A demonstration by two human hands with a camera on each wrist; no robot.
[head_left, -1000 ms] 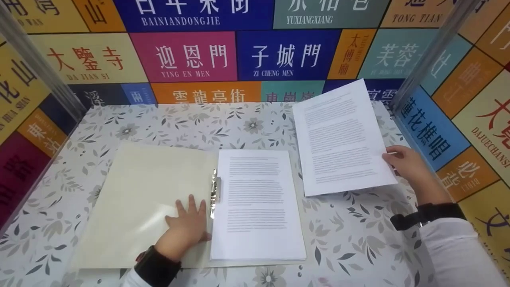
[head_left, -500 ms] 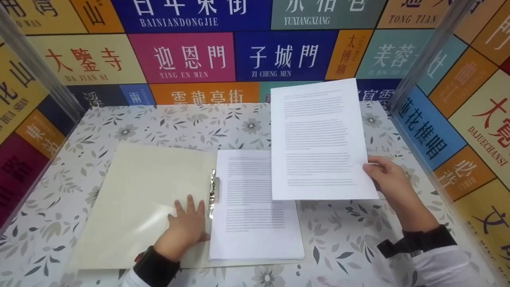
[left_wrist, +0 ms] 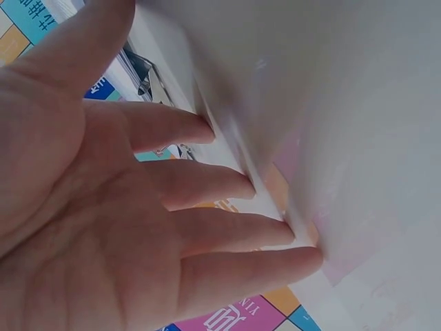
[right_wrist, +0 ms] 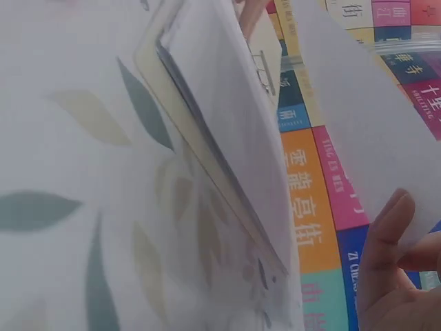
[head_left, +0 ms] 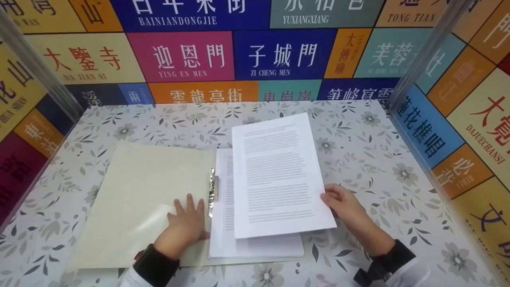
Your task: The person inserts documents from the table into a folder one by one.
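Observation:
A cream file folder (head_left: 147,179) lies open on the table, with a metal clip (head_left: 212,193) along its spine. On its right side rests a stack of printed sheets (head_left: 271,248). My left hand (head_left: 186,225) lies spread on the folder's left cover, its straight fingers touching the cover in the left wrist view. With thumb and fingers my right hand (head_left: 348,207) pinches the right edge of a printed paper sheet (head_left: 279,179). That sheet is tilted above the stack and hides much of it. In the right wrist view a gap shows between the held sheet (right_wrist: 365,103) and the stack (right_wrist: 220,89).
The table (head_left: 398,223) has a white floral cover. Panels with coloured blocks and large characters (head_left: 179,56) stand at the back and both sides. Clear corner strips (head_left: 428,56) join them.
My right hand has carried the sheet leftward and down, from the right of the folder to above the stack. The left hand stays in place on the cover.

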